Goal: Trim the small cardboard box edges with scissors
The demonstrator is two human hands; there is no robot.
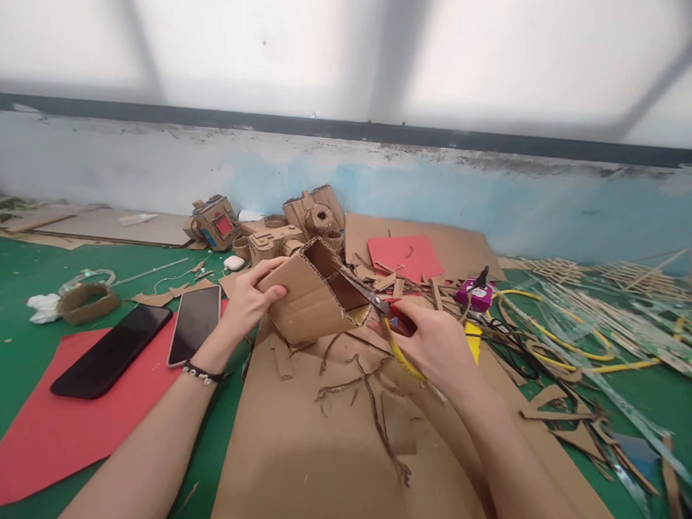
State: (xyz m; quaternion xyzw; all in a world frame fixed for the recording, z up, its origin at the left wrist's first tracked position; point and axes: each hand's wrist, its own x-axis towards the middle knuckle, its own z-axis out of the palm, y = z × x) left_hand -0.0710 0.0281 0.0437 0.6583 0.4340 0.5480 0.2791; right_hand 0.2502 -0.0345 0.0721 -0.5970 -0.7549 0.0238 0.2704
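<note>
Cardboard box (303,309), brown, open-ended, corrugated-edged, is pinched by left fingers (274,293); right fingers (411,312) clasp scissors (377,300).

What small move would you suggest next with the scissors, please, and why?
Perhaps snip the cardboard box along its rim: the right hand holds the scissors with their blades at its open end, while the left hand grips its side.

The scene is brightly lit, the pale upper panels (262,52) being crossed by soft grey bands (387,56); the inside of the cardboard box (307,303) is left in shadow, and fine detail is smeared.
</note>
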